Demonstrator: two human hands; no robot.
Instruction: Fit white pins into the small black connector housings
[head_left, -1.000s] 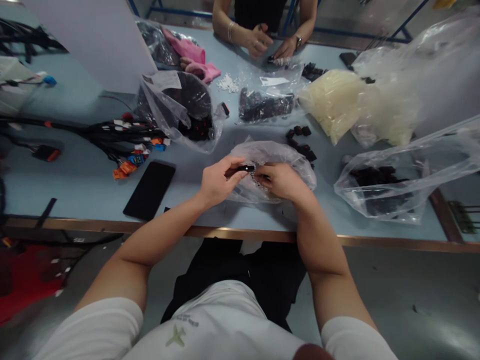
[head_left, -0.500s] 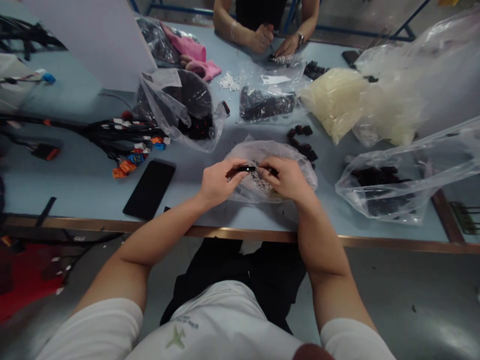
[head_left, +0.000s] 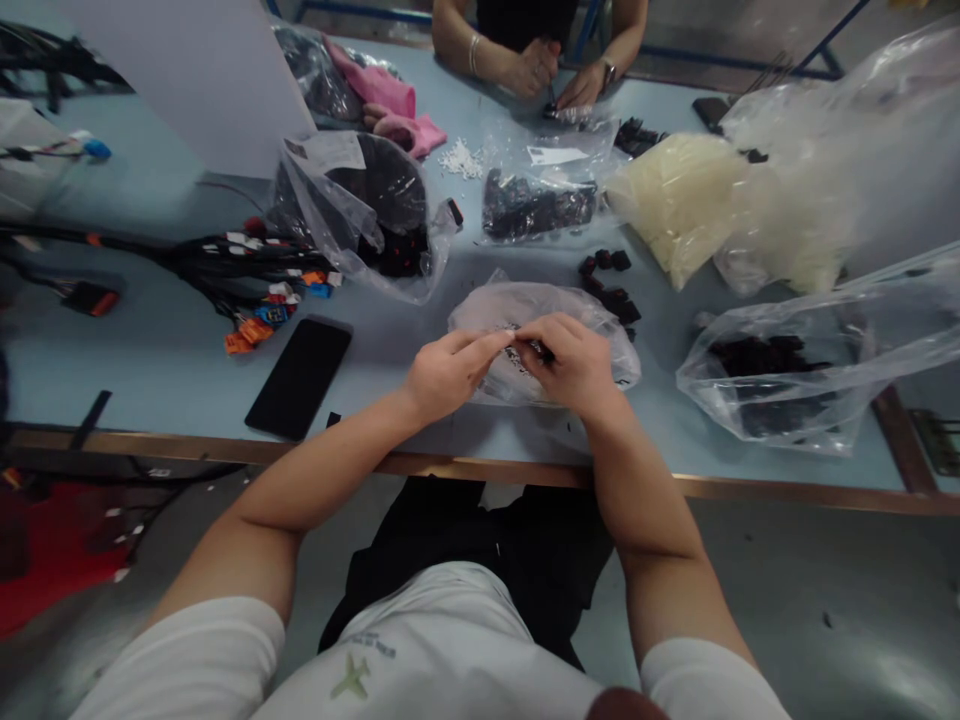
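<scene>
I have the left hand [head_left: 450, 372] and the right hand [head_left: 574, 358] together at the fingertips over the near part of the clear bag [head_left: 604, 340], the right curled around a small dark piece [head_left: 543, 351], while on my feed the left's fingers hide whatever they pinch, so I cannot tell what that is. Nearer than the bag I get a strip of tabletop [head_left: 525, 430] up to its front edge [head_left: 480, 468], and a wider stretch leftward to the black phone [head_left: 300, 378]. Dark blocks [head_left: 619, 300] crowd the bag's far right side.
</scene>
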